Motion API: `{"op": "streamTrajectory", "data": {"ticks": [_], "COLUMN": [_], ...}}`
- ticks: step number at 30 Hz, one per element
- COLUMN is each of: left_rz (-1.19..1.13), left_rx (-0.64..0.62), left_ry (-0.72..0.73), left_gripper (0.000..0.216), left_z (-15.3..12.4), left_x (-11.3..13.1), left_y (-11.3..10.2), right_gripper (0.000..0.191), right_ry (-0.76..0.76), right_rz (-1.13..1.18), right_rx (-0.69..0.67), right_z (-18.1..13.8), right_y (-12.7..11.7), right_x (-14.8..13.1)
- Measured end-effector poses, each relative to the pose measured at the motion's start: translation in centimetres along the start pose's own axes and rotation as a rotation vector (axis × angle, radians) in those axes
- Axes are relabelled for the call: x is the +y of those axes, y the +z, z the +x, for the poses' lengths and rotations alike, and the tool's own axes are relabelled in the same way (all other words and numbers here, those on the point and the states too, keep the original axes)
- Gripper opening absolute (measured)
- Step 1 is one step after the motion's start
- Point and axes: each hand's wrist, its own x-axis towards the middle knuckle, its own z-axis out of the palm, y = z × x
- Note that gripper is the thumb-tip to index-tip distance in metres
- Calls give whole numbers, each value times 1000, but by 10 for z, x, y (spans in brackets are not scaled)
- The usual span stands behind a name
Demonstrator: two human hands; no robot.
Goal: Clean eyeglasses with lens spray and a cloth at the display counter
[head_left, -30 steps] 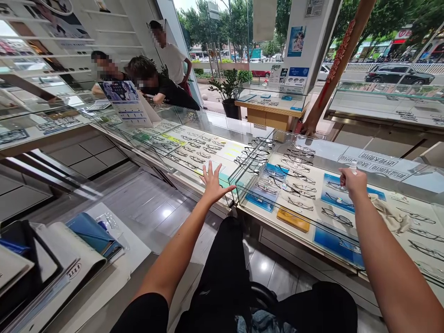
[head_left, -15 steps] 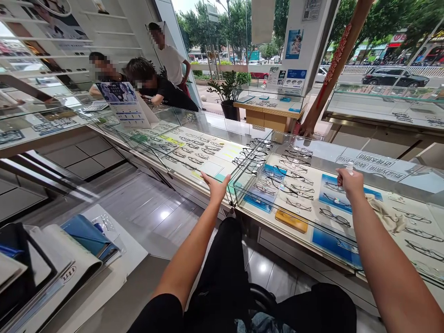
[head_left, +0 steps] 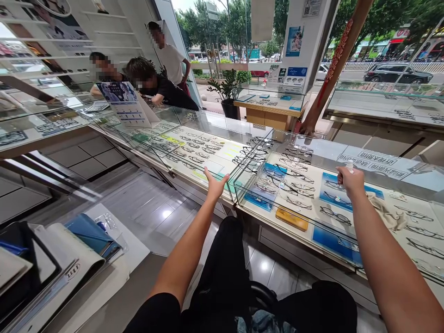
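My left hand (head_left: 216, 186) is open, thumb and fingers spread apart, at the front edge of the glass display counter (head_left: 194, 121) near the joint between two cases. Whether it touches the glass is hard to tell. Over the right-hand case, my right hand (head_left: 353, 181) is closed around a small white-topped bottle (head_left: 350, 164); only its top shows above the fist. A crumpled beige cloth (head_left: 385, 212) appears beside my right forearm. Beneath the glass lie rows of eyeglasses (head_left: 335, 215), some on blue cards (head_left: 335, 245), and a yellow-brown tray (head_left: 291, 218).
Folders and papers (head_left: 81, 263) lie on a surface at lower left. A calendar (head_left: 123, 104) stands on the counter farther along, with several people (head_left: 169, 88) behind it. A potted plant (head_left: 229, 99) and a slanted wooden post (head_left: 333, 74) stand beyond the counter.
My left hand has shifted slightly, its fingers tilting up and to the right. The right hand holds nearly the same place. Outside, the dark car has moved a little to the right.
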Motion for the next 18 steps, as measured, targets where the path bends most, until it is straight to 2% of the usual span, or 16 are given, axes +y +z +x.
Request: {"op": "streamTrajectory", "data": {"ticks": [4,7,10,12,15,18], "left_rz": [65,205,442,580,710,788], "left_rx": [-34,-9,141,161,19,-111], "left_ry": [6,0,192,371,571,699], "left_gripper": [126,100,80,66,40,26], "left_z": [-4,-15,-26,-26,-13,3], "left_x": [2,13,33,49,71,82], "left_y": [1,5,11,15,23,31], "right_gripper": [38,36,35,38,41,42], "right_ry": [-4,-9,-11,-19,-38,-43], "right_rz": [-4,-9,-16,-26,-40,-41], "right_rx": [-5,-10,-12,-18,-36,-42], "right_z": [1,2,4,4,5,4], "right_y": [-1,-2,-2,-2,-1,-1], "right_x": [1,3,4,5,5,4]}}
